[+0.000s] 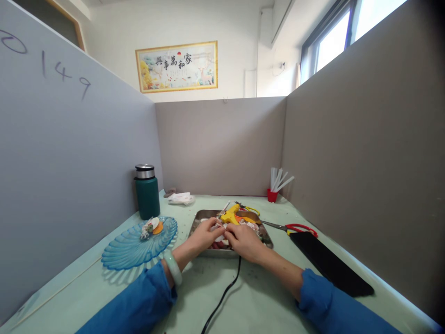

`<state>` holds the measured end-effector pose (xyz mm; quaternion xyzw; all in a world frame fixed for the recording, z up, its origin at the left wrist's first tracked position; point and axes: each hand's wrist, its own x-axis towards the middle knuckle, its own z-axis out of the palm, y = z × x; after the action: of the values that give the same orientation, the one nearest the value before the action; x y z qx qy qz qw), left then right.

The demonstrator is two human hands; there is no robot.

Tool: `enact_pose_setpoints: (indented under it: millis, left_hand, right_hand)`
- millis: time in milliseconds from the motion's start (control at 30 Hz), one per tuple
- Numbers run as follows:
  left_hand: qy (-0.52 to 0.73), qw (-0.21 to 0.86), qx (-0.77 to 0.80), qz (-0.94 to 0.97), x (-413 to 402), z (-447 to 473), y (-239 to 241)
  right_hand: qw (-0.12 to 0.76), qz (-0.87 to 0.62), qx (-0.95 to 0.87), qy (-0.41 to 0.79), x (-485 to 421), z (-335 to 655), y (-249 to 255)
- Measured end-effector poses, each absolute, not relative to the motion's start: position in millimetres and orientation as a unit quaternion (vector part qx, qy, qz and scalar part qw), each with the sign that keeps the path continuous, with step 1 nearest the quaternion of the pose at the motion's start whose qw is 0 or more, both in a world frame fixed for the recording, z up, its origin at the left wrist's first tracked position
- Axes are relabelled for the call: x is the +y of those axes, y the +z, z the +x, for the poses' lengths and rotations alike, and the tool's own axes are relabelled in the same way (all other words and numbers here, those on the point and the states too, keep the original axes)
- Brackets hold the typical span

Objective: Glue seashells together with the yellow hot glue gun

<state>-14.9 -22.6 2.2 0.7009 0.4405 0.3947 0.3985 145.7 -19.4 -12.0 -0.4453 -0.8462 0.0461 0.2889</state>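
Both hands meet over a metal tray [199,218] in the middle of the table. My left hand [205,235] has its fingers curled and pinched on a small pale piece that I cannot make out. My right hand [245,241] is closed beside it, fingertips touching the same spot. A yellow glue gun [230,215] lies in the tray just behind the hands, among several small shells or pieces. Its black cord [222,294] runs toward me between my arms. A pale green bangle [173,266] sits on my left wrist.
A blue shell-shaped glass plate [132,248] with a few small pieces lies at the left. A green flask [147,192] stands behind it. Red-handled scissors [295,228] and a black flat object [330,264] lie at the right. A red cup of glue sticks [273,195] stands at the back. Partition walls enclose three sides.
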Motion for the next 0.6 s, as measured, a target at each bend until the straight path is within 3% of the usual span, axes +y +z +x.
enact_pose_setpoints:
  millis: [600]
  left_hand:
    - [0.391, 0.435, 0.447, 0.677, -24.1, -13.4, 2.5]
  right_hand:
    - [0.285, -0.448, -0.846, 0.045, -19.1, 145.3, -12.1]
